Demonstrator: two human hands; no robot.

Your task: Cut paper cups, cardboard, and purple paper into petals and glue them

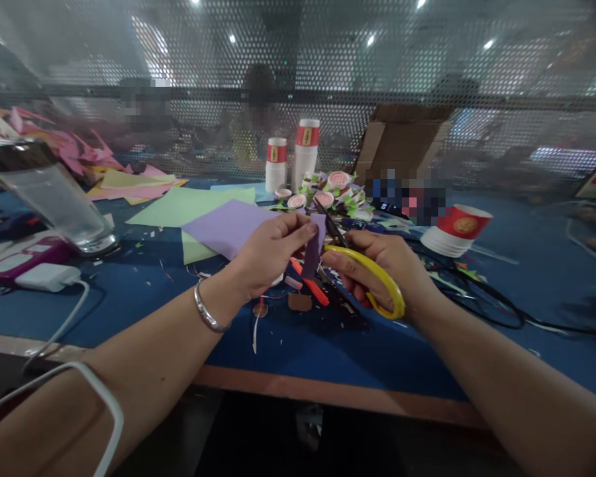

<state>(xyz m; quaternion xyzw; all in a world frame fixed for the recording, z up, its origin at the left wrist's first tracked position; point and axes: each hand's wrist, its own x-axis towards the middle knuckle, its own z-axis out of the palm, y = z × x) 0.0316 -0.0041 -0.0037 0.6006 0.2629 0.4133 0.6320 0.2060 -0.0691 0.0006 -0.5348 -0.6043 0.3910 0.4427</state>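
Between the thumb and fingers of my left hand [273, 248] is a narrow strip of purple paper [314, 252], held upright. My right hand [385, 265] is closed around yellow-handled scissors [390, 288]. Their dark blades point up and left, right beside the strip; whether they touch it I cannot tell. A larger purple sheet [228, 225] lies behind my left hand, over light green paper [171, 207]. Below the strip, an orange-red pen-like object [318, 292] and a small brown piece [299, 302] rest on the blue table [179, 311] among paper scraps.
Stacked paper cups [306, 156] stand at the back near small paper-decorated cups [322, 199]. To the right is a red-and-white cup [457, 228] by black cable [501, 308]. A glass tumbler [64, 205] and power strip [30, 255] are on the left. A perforated metal screen [203, 53] bounds the back.
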